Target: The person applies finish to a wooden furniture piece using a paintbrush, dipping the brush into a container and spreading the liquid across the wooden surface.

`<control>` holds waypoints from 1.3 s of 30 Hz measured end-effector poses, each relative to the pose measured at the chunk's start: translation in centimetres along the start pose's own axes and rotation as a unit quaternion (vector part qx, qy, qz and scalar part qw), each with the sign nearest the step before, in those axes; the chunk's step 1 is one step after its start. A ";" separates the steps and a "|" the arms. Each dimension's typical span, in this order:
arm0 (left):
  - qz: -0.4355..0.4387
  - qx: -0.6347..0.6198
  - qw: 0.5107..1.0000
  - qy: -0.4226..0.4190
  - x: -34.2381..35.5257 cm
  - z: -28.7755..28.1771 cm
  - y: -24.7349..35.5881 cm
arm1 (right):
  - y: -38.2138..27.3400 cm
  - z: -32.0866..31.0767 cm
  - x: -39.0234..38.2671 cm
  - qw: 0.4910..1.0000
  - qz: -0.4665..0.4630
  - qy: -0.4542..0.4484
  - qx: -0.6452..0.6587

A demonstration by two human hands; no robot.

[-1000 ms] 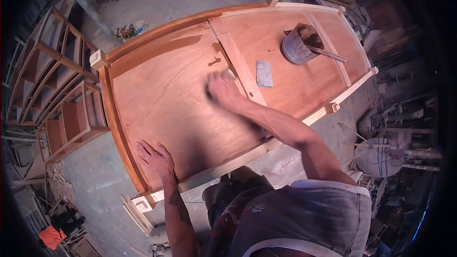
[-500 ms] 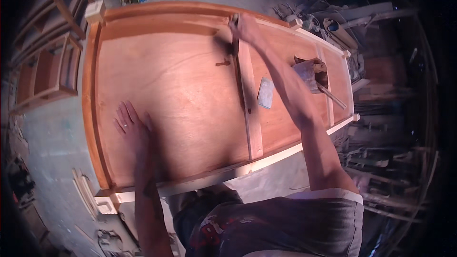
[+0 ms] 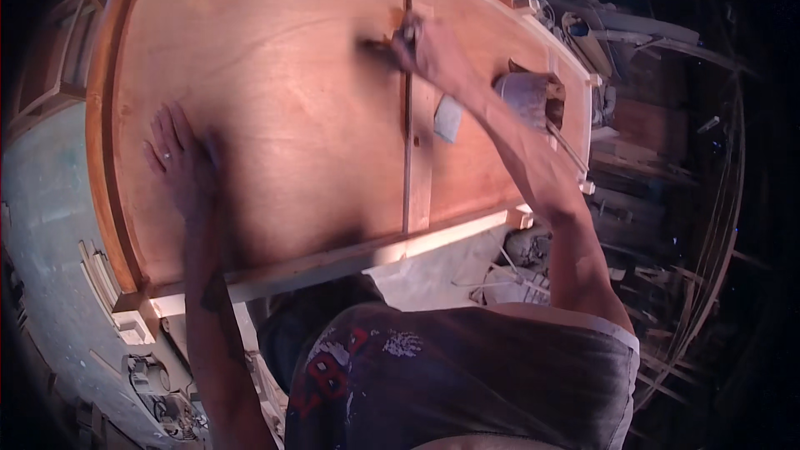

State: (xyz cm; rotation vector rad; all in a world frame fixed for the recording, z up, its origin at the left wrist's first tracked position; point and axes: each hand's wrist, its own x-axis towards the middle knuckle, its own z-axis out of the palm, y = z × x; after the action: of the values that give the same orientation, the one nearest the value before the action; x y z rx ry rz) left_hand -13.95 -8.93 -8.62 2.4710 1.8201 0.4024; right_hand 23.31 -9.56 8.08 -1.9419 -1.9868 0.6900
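Note:
A large wooden panel [image 3: 283, 142] with a raised frame lies before me, its far edge and left rail stained darker orange. My left hand [image 3: 179, 162] rests flat on the plywood near the left rail, fingers spread. Over the crosspiece [image 3: 420, 175], toward the far side, my right hand [image 3: 421, 46] is closed around what looks like a paintbrush [image 3: 385, 43], blurred by motion. Its shadow falls on the plywood to the left. A dark line runs along the crosspiece's left edge. Just right of it lies a grey, flat rectangular piece [image 3: 447, 119].
Beyond my right forearm, a pale container [image 3: 525, 93] with a ragged rim stands on the panel, a stick [image 3: 567, 150] beside it. Pale wood strips [image 3: 102, 275] lean at the lower left. Scrap wood and clutter lie on the floor at right.
My right hand has come away from the far rail, nearer to me along the crosspiece. The view has shifted, so the panel sits higher and further left. My left hand stays flat on the plywood.

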 end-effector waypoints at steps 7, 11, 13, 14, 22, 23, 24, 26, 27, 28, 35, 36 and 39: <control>0.020 0.034 0.999 -0.013 -0.1 -0.5 0.5 | -11.4 4.1 -17.6 0.981 0.135 -0.139 -0.027; 0.029 0.113 0.993 0.000 1.0 -0.5 0.5 | -8.1 1.2 -11.7 0.993 0.095 -0.062 -0.024; 0.042 0.162 0.986 0.004 1.0 0.3 0.8 | -6.7 -0.1 -8.4 0.997 0.076 -0.012 -0.021; 0.044 0.164 0.985 -0.003 0.8 0.3 0.8 | -6.8 0.3 -10.0 0.996 0.081 -0.017 -0.016; 0.039 0.156 0.987 0.016 -0.6 1.4 0.4 | -8.6 1.5 -17.0 0.983 0.094 -0.158 0.028; 0.038 0.160 0.986 0.010 -0.7 1.4 0.2 | -8.8 1.2 -16.9 0.973 0.108 -0.199 0.044; 0.037 0.165 0.986 0.004 -0.7 1.2 0.0 | -9.0 0.9 -16.6 0.962 0.120 -0.238 0.060; 0.037 0.170 0.985 -0.003 -0.9 1.0 0.0 | -8.9 1.0 -16.1 0.948 0.134 -0.277 0.077; 0.038 0.166 0.985 0.000 -1.0 1.0 0.3 | -8.5 1.5 -15.8 0.942 0.159 -0.287 0.076; 0.039 0.163 0.986 0.004 -1.1 1.1 0.4 | -8.1 1.9 -15.5 0.934 0.183 -0.296 0.075; 0.027 0.097 0.994 0.042 -1.4 1.1 0.6 | -6.8 5.1 -14.3 0.913 0.191 -0.353 0.077; 0.023 0.077 0.995 0.050 -1.4 1.1 0.5 | -6.8 5.5 -14.3 0.913 0.170 -0.363 0.077; 0.027 0.079 0.995 0.047 -1.4 1.0 0.5 | -7.2 6.0 -14.0 0.911 0.151 -0.377 0.068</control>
State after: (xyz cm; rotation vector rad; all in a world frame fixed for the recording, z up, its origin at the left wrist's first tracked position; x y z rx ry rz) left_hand -13.59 -10.29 -9.74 2.6542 1.8913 0.3995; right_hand 14.89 -24.16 8.47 -2.1052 -1.9140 1.8392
